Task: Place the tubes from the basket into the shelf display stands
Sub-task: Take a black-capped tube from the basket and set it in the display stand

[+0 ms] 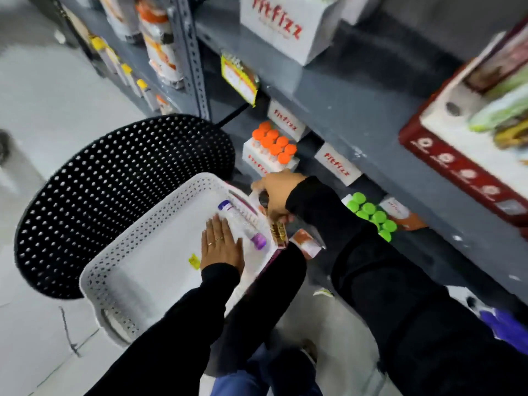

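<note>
A white perforated basket rests on a black stool. Inside it lies a clear tube with purple caps, and my left hand lies flat and open on the basket floor just left of that tube. My right hand hovers over the basket's far right rim, its fingers curled around a whitish tube with a dark end; the blur hides its details. On the low shelf beyond, a white fitfizz display stand holds several orange-capped tubes. Right of my arm stand several green-capped tubes.
The black perforated stool bears the basket. A small yellow scrap lies in the basket. White fitfizz boxes sit on the grey metal shelving. An orange packet and a gold item lie by the basket's right edge.
</note>
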`<state>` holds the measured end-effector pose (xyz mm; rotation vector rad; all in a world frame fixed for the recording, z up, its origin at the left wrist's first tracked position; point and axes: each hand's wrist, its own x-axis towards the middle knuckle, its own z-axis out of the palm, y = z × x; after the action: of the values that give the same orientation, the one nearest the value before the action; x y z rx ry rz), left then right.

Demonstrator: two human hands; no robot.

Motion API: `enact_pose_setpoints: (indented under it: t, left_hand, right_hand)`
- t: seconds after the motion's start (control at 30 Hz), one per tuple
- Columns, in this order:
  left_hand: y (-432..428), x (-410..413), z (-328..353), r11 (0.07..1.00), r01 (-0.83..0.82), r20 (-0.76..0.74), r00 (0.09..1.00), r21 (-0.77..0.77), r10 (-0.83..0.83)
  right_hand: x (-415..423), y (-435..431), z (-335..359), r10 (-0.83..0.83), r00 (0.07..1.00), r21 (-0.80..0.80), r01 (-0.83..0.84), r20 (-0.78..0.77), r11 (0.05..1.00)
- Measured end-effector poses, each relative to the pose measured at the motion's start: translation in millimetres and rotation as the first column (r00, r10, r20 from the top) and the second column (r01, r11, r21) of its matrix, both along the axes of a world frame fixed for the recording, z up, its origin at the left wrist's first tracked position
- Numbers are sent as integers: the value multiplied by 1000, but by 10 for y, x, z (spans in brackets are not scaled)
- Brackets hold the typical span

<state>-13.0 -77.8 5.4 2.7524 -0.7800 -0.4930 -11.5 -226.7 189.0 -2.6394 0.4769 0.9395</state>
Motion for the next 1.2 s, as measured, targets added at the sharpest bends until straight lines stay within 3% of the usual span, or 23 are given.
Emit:
enact_pose_setpoints:
  t: [0.17,0.37,0.53,0.8,1.2]
  left_hand:
    - [-761,21,533,951,296,247,932,-92,-266]
    - [-1567,-279,1182,835,534,360,810,-131,-462]
    - [-1919,-673,1533,750,660,401,699,-44,-592]
    - [-2079,-1085,1552,744,668,370,690,5,-622]
    - [-2049,-1065,1511,760,649,369,705,8,-606]
  right_hand:
    - [-560,-361,617,-145,988,-31,146,45,989]
    - [-1295,-586,1306,-271,941,-176,307,202,935]
    - [-1846,-808,1565,-382,874,-260,460,300,849]
    - [-2446,-935,1808,-393,840,-233,496,375,837]
    - [-2901,-1023,1827,-437,693,-189,630,573,753]
